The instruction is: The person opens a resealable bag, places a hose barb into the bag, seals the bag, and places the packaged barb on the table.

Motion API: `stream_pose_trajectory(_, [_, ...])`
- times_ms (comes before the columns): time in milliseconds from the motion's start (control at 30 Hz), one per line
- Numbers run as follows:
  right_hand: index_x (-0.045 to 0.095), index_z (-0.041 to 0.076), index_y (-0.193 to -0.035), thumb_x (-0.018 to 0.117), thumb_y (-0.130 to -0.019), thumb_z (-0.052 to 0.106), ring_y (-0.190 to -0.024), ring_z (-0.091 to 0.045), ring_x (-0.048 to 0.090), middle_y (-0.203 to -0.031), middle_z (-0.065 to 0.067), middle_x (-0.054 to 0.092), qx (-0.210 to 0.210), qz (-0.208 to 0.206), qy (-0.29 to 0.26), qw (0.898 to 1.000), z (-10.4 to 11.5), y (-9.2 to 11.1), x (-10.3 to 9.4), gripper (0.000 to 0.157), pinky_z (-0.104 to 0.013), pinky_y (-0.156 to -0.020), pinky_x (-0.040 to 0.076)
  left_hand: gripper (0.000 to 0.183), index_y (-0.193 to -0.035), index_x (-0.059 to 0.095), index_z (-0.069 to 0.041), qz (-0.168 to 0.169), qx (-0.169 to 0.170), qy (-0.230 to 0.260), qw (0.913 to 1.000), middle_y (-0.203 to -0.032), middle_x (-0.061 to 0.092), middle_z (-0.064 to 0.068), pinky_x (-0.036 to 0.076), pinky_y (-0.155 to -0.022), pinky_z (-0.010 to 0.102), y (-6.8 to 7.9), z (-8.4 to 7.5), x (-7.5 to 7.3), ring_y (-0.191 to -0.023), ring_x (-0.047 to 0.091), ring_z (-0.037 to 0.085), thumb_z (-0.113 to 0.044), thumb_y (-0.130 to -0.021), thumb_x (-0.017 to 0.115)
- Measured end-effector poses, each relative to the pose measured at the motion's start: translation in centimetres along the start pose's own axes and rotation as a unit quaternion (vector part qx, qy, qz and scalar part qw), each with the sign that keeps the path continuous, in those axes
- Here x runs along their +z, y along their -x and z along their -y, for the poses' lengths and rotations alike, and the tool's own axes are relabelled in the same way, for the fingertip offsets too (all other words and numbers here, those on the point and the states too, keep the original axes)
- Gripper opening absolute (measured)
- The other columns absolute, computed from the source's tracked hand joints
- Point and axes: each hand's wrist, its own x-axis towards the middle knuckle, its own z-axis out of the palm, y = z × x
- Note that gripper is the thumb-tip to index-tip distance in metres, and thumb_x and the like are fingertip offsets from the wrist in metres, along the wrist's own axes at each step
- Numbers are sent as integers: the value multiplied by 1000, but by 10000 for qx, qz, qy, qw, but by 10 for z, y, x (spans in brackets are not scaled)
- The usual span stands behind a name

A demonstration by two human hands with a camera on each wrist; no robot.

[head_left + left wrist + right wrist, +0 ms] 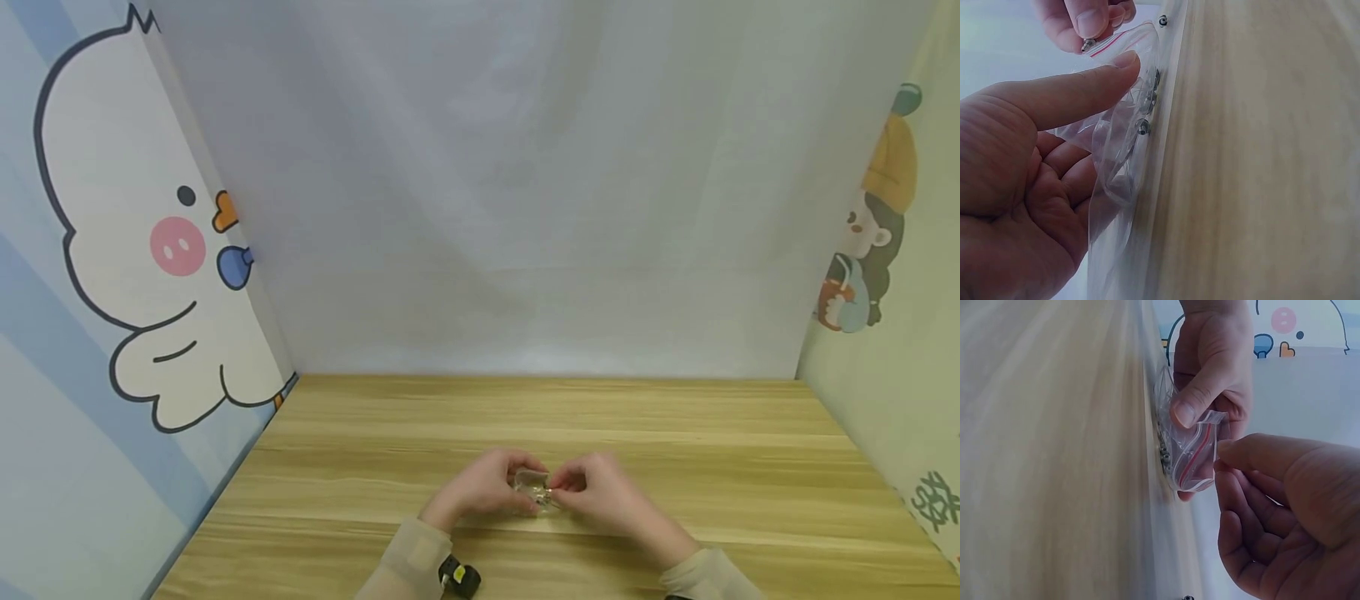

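Observation:
My left hand (pixel 487 485) holds a clear zip bag (pixel 1113 162) with a red stripe along its mouth, the thumb lying over the film. Between the thumb and finger of my right hand (pixel 600 492) is a small shiny metal piece (pixel 1088 45), beside the bag's mouth. Several similar metal pieces (pixel 1164 455) show low at the bag; whether they lie in it or beside it I cannot tell. Another metal piece (pixel 1163 20) lies apart on the table. In the right wrist view, the right fingertips hide what they pinch.
The wood-grain table (pixel 375 433) reaches back to a pale grey curtain (pixel 540 208). Printed panels stand on both sides, with a white cartoon bird (pixel 112 208) at left. A black device (pixel 461 577) sits by the left wrist.

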Motion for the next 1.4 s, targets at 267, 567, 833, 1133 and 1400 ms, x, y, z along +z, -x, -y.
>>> stream_pose_trajectory(267, [81,3,-95,82,-92,7,-76,-6,70,-87,3,77,32,-83,-45,10000,2,0,3,5,-24,-70,58,51,-125,77,-23,8,64,-137,9999,-120,73,-10,50,-84,33,0,-1,-3,-95,61,8,-19,-78,97])
stream_pose_trajectory(567, [81,3,-96,82,-92,7,-78,-8,70,-88,2,77,110,-52,-167,9998,3,1,1,5,-24,-70,57,51,-125,77,-23,23,55,-124,9999,-124,73,-9,51,-91,35,0,-1,-2,-101,61,7,-20,-78,97])
stream_pose_trajectory(833, [81,2,-97,81,-92,5,-79,-8,70,-88,2,77,154,-35,-215,9996,1,0,-1,5,-24,-72,58,51,-124,77,-23,7,48,-104,9999,-120,73,-11,51,-90,35,-1,1,-2,-100,62,7,-20,-78,97])
stream_pose_trajectory(1133, [81,3,-96,82,-92,6,-78,-7,69,-87,3,76,140,-18,-140,9998,0,0,-4,5,-24,-71,57,50,-124,77,-23,23,39,-129,9999,-121,73,-11,51,-93,37,-1,1,-2,-103,62,8,-19,-78,97])
stream_pose_trajectory(1400, [80,-1,-99,80,-92,3,-79,-9,70,-88,-1,77,132,81,-222,9996,-2,-1,-10,8,-24,-71,57,51,-124,77,-23,35,36,-56,10000,-117,73,-11,52,-91,36,0,1,-2,-99,63,8,-16,-78,96])
